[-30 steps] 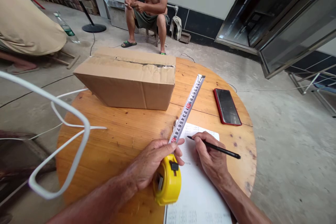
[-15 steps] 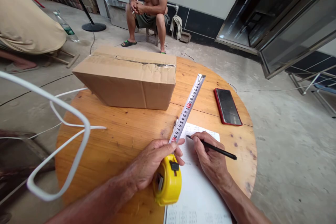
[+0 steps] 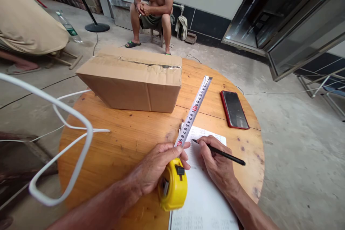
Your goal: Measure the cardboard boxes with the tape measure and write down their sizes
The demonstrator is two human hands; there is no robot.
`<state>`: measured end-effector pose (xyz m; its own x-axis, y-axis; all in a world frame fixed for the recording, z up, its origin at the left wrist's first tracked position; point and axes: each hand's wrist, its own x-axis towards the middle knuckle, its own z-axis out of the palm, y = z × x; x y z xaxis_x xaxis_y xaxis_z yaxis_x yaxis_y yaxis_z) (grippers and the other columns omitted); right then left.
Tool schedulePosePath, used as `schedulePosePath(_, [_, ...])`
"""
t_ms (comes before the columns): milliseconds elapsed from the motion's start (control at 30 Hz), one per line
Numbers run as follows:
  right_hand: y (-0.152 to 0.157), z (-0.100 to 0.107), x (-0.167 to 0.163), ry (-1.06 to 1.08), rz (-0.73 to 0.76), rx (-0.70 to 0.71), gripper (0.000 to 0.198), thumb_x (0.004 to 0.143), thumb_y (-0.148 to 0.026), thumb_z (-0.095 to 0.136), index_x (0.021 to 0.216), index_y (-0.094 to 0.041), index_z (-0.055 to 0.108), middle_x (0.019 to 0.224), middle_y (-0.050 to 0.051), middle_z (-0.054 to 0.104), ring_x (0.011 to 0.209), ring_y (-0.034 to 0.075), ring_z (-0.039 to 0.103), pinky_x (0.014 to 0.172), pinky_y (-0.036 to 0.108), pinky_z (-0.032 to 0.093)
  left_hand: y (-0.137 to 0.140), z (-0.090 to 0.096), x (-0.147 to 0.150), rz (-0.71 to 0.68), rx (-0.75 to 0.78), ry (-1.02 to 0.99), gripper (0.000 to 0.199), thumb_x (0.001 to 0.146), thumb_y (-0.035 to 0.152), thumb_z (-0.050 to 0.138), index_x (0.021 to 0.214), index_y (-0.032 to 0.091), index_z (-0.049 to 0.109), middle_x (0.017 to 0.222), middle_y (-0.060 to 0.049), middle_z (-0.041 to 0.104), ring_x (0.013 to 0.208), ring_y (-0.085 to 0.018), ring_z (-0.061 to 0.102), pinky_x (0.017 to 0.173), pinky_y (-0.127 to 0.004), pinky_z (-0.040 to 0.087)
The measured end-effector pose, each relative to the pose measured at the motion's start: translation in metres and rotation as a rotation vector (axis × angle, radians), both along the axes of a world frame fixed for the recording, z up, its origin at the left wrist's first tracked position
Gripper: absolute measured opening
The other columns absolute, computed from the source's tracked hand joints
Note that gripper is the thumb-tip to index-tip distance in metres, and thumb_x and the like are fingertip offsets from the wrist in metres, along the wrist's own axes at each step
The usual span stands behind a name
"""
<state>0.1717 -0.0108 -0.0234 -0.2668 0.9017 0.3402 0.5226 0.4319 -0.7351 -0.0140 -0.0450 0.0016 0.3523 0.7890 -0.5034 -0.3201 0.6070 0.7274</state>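
Observation:
My left hand point(image 3: 159, 165) grips a yellow tape measure point(image 3: 176, 190), thumb and fingers closed around the blade where it leaves the case. The white blade point(image 3: 192, 111) slants up and away to the right, its metal end above the wooden table. Under my right hand point(image 3: 217, 160) lies a sheet of paper point(image 3: 199, 190) with rows of handwriting at its top and bottom. That hand pinches a black pen point(image 3: 225, 153), its tip at the paper's upper part. Beyond the left hand stands a closed cardboard box point(image 3: 134, 91) with torn tape along its top.
The round wooden table point(image 3: 113, 161) carries a phone in a red case point(image 3: 234, 109) at the right. A white bent tube or cable point(image 3: 87, 129) loops across the left. Behind the table a person point(image 3: 153, 7) sits on a stool; a plastic bottle point(image 3: 70, 28) is on the floor.
Both hands keep their grips and the pen tip stays near the same spot on the paper. The whole view has shifted very slightly.

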Motion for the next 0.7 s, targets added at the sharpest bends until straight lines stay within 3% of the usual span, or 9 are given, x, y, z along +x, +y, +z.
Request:
schedulePosePath(133, [0.0009,0.0017,-0.0022,-0.008,0.013,-0.013,0.012,0.087,-0.015,0.050,0.080,-0.018,0.060,0.065,-0.001,0.055,0.057,0.011,0.049,0.055,0.024,0.039,0.0001,-0.0007,-0.0005,0.000,-0.005,0.000,0.029,0.086,0.034,0.050,0.071,0.013,0.065,0.102,-0.014,0.070,0.079,-0.016,0.060,0.060,-0.021,0.040])
schedulePosePath(300, [-0.0005,0.0016,-0.0001,-0.022,-0.019,-0.033,0.012,0.087,-0.018,0.050,0.078,-0.018,0.059,0.063,-0.001,0.055,0.056,0.011,0.049,0.055,0.024,0.039,-0.0003,-0.0028,0.0005,0.002,-0.017,0.000,0.030,0.086,0.035,0.051,0.072,0.013,0.064,0.101,-0.014,0.070,0.068,-0.013,0.058,0.056,-0.020,0.039])
schedulePosePath(533, [-0.0020,-0.0045,0.0040,0.092,-0.126,-0.151,0.015,0.087,-0.026,0.050,0.078,-0.019,0.060,0.059,-0.002,0.055,0.052,0.011,0.048,0.050,0.023,0.039,0.0002,-0.0045,0.0004,-0.007,-0.006,-0.006,0.030,0.086,0.036,0.051,0.072,0.013,0.065,0.104,-0.015,0.068,0.082,-0.017,0.062,0.062,-0.022,0.041])
schedulePosePath(700, [-0.0014,-0.0037,0.0023,0.085,-0.124,-0.164,0.015,0.087,-0.027,0.051,0.078,-0.019,0.061,0.059,-0.001,0.056,0.053,0.012,0.049,0.050,0.024,0.039,-0.0004,-0.0047,0.0008,0.001,-0.012,-0.008,0.030,0.086,0.037,0.052,0.073,0.013,0.065,0.108,-0.014,0.067,0.075,-0.016,0.062,0.062,-0.022,0.042])
